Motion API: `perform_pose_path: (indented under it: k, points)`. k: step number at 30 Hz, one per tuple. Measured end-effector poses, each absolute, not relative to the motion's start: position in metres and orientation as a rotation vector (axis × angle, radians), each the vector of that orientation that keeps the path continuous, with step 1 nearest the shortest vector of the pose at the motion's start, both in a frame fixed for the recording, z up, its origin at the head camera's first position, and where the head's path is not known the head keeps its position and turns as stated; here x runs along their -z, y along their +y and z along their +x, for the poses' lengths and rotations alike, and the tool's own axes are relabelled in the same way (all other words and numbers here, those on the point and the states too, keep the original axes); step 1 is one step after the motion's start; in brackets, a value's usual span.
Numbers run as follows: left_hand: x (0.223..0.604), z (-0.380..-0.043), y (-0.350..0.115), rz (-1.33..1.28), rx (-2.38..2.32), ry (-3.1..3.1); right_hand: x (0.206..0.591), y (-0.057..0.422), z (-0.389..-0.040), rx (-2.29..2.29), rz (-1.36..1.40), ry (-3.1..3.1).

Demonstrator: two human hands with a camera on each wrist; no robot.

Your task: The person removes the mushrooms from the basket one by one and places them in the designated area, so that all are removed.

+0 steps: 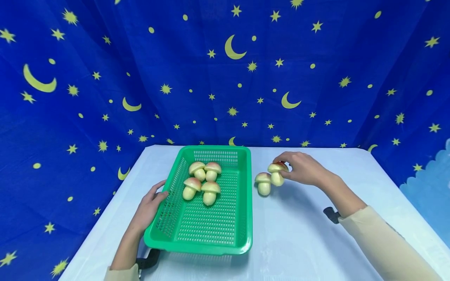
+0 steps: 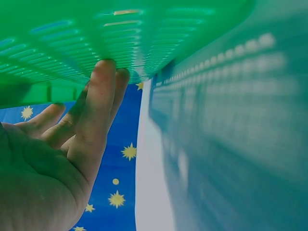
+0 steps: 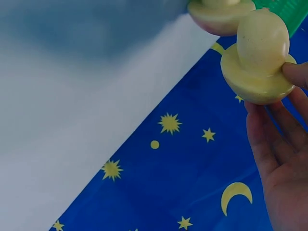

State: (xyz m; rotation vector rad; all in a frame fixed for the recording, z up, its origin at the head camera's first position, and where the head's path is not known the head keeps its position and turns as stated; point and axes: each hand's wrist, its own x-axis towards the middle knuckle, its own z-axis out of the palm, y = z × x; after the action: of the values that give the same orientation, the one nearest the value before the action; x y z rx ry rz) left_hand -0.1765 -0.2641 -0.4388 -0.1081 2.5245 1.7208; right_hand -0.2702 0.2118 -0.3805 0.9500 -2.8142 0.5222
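A toy mushroom (image 1: 277,178) with a reddish cap and pale stem is held at its cap between the thumb and fingers of my right hand (image 1: 304,168). In the right wrist view, the thumb presses on this held mushroom (image 3: 263,43), fingers across the cap. Just left of it, a second mushroom (image 1: 264,189) stands on the table. My left hand (image 1: 149,207) rests at the left side of a green perforated basket (image 1: 198,246). In the left wrist view, fairly straight fingers (image 2: 98,96) touch the basket's outer wall.
Several similar mushrooms (image 1: 209,198) lie inside the basket, toward its far left part. The table (image 1: 299,242) has a white cover. Behind and beside it hangs a blue curtain (image 1: 197,70) with yellow stars and moons.
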Motion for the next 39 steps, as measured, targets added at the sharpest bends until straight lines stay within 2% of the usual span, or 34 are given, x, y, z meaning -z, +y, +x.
perform_pose_path:
  k: [39]
  points:
    - [0.437,-0.175,-0.262,-0.121,-1.746,2.521,0.413,0.232,-0.267,-0.517,0.884,-2.958]
